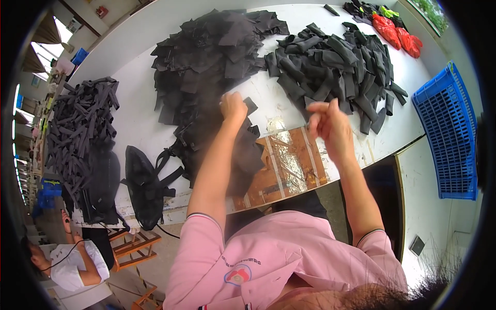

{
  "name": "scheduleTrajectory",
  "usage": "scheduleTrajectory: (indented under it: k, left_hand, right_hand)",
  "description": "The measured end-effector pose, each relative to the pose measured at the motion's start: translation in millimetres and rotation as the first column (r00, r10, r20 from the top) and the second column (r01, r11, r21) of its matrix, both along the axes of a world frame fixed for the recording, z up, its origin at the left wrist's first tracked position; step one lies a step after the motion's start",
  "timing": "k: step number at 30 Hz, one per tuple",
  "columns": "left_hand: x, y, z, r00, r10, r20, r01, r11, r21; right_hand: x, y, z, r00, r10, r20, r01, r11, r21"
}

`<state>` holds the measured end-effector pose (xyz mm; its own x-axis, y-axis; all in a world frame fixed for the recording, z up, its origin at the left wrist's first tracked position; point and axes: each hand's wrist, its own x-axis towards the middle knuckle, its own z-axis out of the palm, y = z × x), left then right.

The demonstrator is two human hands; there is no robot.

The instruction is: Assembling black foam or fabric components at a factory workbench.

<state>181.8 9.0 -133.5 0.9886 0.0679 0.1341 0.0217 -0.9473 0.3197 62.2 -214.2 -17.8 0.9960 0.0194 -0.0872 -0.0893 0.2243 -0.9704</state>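
Observation:
My left hand (pixel 233 107) is closed at the edge of a heap of flat black fabric pieces (pixel 206 57), with a black fabric piece (pixel 251 106) sticking out beside its fingers. What lies inside the fist is partly hidden. To the right, my right hand (pixel 328 126) is raised over the table, its fingers loosely bent and apart, holding nothing that I can see. Just beyond it lies a pile of folded, tube-like black fabric pieces (pixel 336 62). More black fabric (pixel 243 165) spreads under my left forearm toward the table's near edge.
A brown taped board (pixel 292 165) lies before me on the white table (pixel 139 103). Narrow black strips (pixel 82 134) and a black bag (pixel 142 186) are at left. Red plastic bags (pixel 395 35) are at far right, a blue crate (pixel 447 134) beside the table. A person in white (pixel 77 263) sits lower left.

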Motion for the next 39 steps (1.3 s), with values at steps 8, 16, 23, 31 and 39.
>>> scheduleTrajectory:
  k: [8, 16, 23, 31, 39]
  left_hand:
    - [-49.3, 27.2, 84.1, 0.882, 0.109, 0.458, 0.303, 0.615, -0.728]
    - [-198.1, 17.9, 127.1, 0.971, -0.237, -0.038, 0.043, 0.327, -0.944]
    - [-238.3, -8.6, 96.0, 0.963, 0.196, 0.186, 0.074, 0.469, -0.88]
    - [-245.1, -23.3, 111.9, 0.984, -0.029, -0.174, -0.172, 0.05, -0.984]
    - [-242.6, -16.6, 102.8, 0.957, -0.066, -0.283, -0.282, 0.02, -0.959]
  right_hand:
    - [-65.0, 26.4, -13.1, 0.927, 0.373, 0.045, -0.316, 0.839, -0.443]
    - [-89.5, 69.5, -1.3, 0.929, 0.241, 0.281, -0.114, 0.909, -0.401]
    - [-100.2, 75.1, -17.9, 0.926, 0.174, 0.335, 0.073, 0.787, -0.612]
    - [-108.9, 67.4, -25.2, 0.827, 0.256, 0.501, 0.258, 0.618, -0.743]
    - [-107.2, 63.6, -33.8, 0.72, 0.392, 0.572, 0.34, 0.519, -0.784]
